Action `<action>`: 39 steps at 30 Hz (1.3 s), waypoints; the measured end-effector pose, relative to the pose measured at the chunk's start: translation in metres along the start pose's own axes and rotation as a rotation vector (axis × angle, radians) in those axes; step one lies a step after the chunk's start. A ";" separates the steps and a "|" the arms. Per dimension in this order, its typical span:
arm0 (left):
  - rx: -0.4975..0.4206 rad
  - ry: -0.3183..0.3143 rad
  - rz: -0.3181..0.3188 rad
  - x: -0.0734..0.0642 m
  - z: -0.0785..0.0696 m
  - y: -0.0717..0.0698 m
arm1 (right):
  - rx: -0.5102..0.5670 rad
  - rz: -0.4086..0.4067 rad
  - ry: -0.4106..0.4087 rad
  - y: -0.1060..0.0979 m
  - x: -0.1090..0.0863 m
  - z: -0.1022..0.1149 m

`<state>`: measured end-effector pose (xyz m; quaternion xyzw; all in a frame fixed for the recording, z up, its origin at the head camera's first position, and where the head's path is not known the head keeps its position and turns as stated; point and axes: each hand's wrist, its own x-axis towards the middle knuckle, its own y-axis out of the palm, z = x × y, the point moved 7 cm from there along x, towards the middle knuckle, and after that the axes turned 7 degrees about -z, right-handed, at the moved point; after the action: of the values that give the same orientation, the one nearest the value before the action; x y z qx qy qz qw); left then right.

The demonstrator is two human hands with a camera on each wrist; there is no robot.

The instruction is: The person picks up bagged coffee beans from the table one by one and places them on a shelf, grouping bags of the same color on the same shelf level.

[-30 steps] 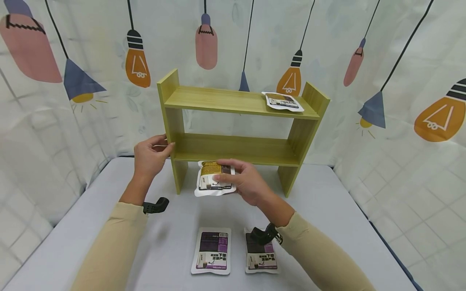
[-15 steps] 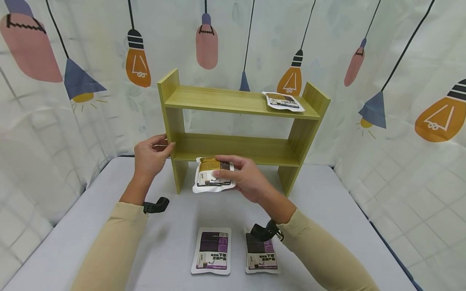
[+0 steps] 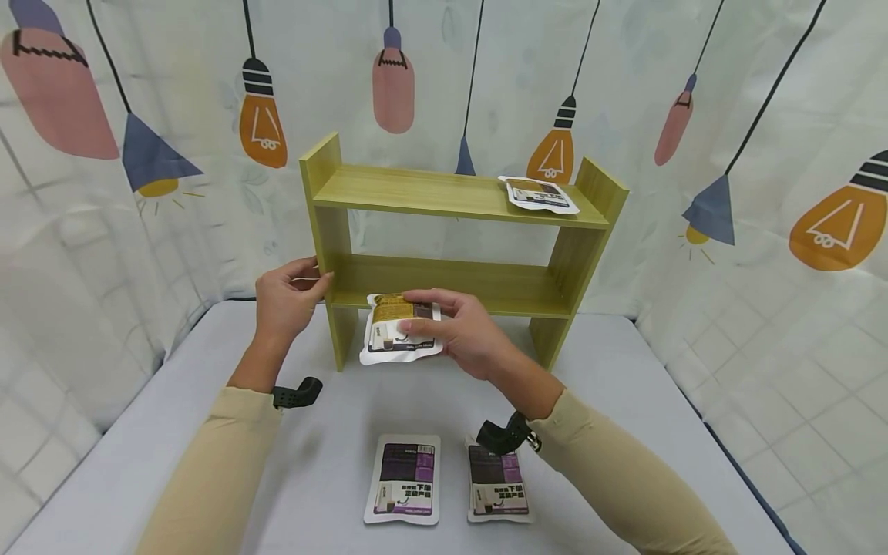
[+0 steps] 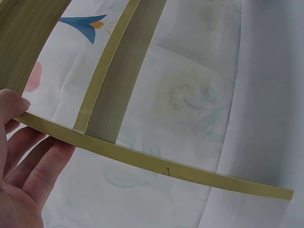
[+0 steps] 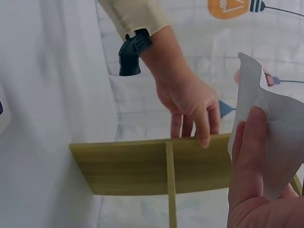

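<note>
Nearest us: left purple pouch [image 3: 401,479] and right purple pouch [image 3: 498,486] on the white table [image 3: 319,493], unmoved. Right hand [image 3: 472,333] clamped on the gold-labelled pouch [image 3: 390,339], airborne before the lower shelf [image 3: 479,287]; we've got it slightly higher and further left than a second ago. Left hand [image 3: 286,301] pinching the rack's left panel [image 3: 326,223], unchanged. Top-shelf pouch [image 3: 537,196], right end, unmoved.

Grips with the left hand [image 3: 287,297] the left side panel [image 3: 338,231] of a yellow-green wood-grain two-shelf rack [image 3: 430,187], standing upright near the table's [image 3: 638,401] back edge. Pinches in the right hand [image 3: 472,333] a white-bordered pouch [image 3: 390,330], printed gold and dark brown over white, tilted, raised in front of the rack's lower shelf [image 3: 451,281] towards its left end.
</note>
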<state>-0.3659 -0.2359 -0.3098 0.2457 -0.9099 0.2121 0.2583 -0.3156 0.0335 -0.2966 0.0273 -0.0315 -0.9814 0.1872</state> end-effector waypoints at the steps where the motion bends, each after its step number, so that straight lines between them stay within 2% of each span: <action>1: 0.000 0.000 0.001 0.000 0.000 0.000 | 0.004 0.000 -0.002 0.000 0.000 0.001; 12: 0.006 0.016 -0.013 0.000 0.001 -0.001 | 0.047 -0.019 -0.009 0.001 0.002 0.012; 39: 0.009 0.010 -0.013 0.002 0.002 0.000 | 0.085 0.014 -0.060 0.008 0.004 0.043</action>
<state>-0.3679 -0.2376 -0.3098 0.2519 -0.9060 0.2156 0.2630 -0.3192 0.0269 -0.2529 0.0055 -0.0790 -0.9783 0.1915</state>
